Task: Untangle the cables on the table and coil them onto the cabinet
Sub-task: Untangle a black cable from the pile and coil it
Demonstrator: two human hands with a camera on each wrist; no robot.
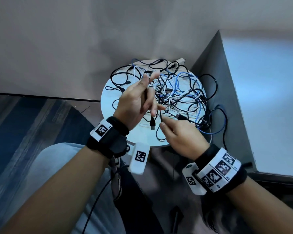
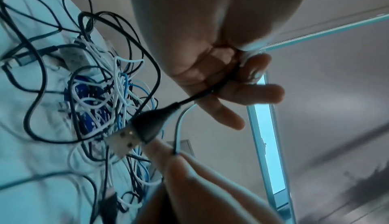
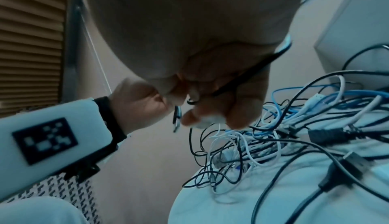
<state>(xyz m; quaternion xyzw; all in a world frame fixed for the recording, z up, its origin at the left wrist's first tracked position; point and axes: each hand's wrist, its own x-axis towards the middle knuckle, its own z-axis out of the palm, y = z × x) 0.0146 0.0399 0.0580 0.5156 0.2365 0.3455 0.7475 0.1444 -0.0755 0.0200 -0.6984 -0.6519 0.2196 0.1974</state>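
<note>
A tangle of black, white and blue cables (image 1: 179,88) lies on a round white table (image 1: 112,102). My left hand (image 1: 135,100) is raised over the table's near left part and holds a black cable (image 1: 160,115) between its fingers. The cable's USB plug (image 1: 152,126) dangles below the palm and shows large in the left wrist view (image 2: 134,132). My right hand (image 1: 179,135), just below and to the right, pinches the same black cable (image 3: 242,78) at its fingertips (image 2: 183,162). The grey cabinet (image 1: 260,98) stands to the table's right.
Several cable loops hang over the table's right edge against the cabinet side. A beige wall rises behind the table. Dark wood-pattern flooring (image 1: 24,124) lies at left. My leg in light trousers (image 1: 57,166) is below the left arm. Slatted blinds (image 3: 31,36) show in the right wrist view.
</note>
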